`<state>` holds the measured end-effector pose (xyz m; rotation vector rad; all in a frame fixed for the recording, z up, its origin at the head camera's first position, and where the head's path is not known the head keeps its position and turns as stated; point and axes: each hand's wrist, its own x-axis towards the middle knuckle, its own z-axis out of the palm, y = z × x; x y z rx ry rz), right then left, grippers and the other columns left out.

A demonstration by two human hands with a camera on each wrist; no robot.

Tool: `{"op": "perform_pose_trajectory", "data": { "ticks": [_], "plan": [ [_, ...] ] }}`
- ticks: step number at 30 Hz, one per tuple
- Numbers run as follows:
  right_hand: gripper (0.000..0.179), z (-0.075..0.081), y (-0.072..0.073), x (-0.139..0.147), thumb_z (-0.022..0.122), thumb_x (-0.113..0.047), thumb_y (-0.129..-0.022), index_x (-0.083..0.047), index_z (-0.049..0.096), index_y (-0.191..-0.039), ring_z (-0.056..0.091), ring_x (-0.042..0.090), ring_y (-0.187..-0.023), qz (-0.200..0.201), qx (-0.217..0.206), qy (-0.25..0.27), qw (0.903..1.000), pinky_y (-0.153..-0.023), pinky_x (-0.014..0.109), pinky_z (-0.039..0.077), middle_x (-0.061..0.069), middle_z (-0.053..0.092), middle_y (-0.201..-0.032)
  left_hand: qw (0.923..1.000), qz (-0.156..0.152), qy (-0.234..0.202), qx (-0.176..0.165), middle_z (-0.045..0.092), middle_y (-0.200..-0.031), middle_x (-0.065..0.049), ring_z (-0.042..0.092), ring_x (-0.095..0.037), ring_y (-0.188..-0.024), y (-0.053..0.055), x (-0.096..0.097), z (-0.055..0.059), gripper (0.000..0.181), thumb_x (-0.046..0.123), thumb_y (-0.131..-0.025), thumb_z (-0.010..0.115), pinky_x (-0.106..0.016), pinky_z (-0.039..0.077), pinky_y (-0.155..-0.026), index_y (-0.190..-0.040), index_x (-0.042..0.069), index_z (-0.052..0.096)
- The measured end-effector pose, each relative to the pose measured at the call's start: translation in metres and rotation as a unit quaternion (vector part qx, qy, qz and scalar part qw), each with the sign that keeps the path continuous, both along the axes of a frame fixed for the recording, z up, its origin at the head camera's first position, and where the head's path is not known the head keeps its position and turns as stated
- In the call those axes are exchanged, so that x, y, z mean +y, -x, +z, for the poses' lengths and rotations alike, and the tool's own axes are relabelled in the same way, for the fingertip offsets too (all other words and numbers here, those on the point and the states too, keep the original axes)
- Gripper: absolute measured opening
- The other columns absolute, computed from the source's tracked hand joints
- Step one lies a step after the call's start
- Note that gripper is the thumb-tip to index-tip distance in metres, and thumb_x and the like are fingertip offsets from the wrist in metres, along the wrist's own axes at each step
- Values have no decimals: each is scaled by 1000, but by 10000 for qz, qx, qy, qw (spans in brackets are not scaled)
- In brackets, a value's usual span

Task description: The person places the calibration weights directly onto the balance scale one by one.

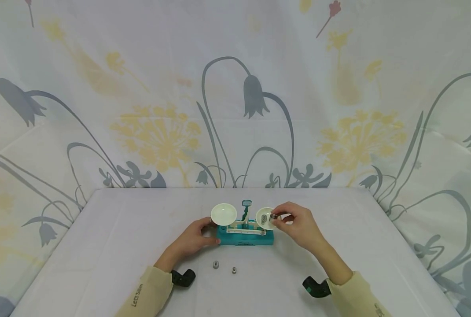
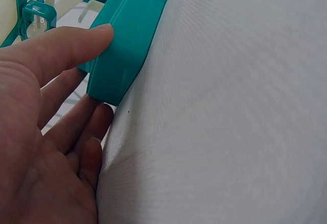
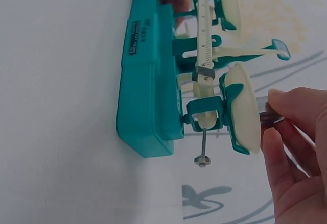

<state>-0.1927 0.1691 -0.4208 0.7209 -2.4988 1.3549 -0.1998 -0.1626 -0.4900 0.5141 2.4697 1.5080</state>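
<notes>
A teal balance scale (image 1: 245, 239) with two cream pans stands on the white table. My left hand (image 1: 193, 240) grips the left end of its base, thumb on the front face and fingers round the back, as the left wrist view shows. Over the right pan (image 1: 268, 211), my right hand (image 1: 302, 225) pinches a small metal weight (image 1: 274, 216) between thumb and fingertips. Another metal weight (image 1: 264, 219) sits in that pan. The left pan (image 1: 223, 214) holds nothing. In the right wrist view the held weight (image 3: 269, 116) is partly covered by fingers.
Two small metal weights, one larger (image 1: 215, 264) and one smaller (image 1: 233, 270), stand on the table in front of the scale. A patterned cloth (image 1: 235, 132) hangs behind the table. Black wrist devices (image 1: 316, 287) stick out from both sleeves.
</notes>
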Motion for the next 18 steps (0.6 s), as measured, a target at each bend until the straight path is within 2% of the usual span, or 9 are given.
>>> {"op": "perform_pose_trajectory", "data": {
  "ticks": [7, 18],
  "plan": [
    [22, -2, 0, -1, 81, -1, -81, -9, 72, -100, 63, 12, -81, 48, 178, -176, 9997, -72, 26, 59, -2, 69, -96, 10000, 25, 14, -17, 59, -134, -11, 45, -36, -135, 0, 0, 1, 55, 16, -84, 80, -54, 32, -114, -133, 4, 58],
    [22, -3, 1, -1, 83, -2, -79, -9, 73, -97, 63, 11, -80, 1, 319, -321, 9990, -68, 25, 58, -4, 69, -93, 9999, 115, 27, -62, 59, -134, -11, 45, -37, -135, -2, 2, 3, 55, 15, -83, 80, -54, 32, -114, -133, 5, 59]
  ]
}}
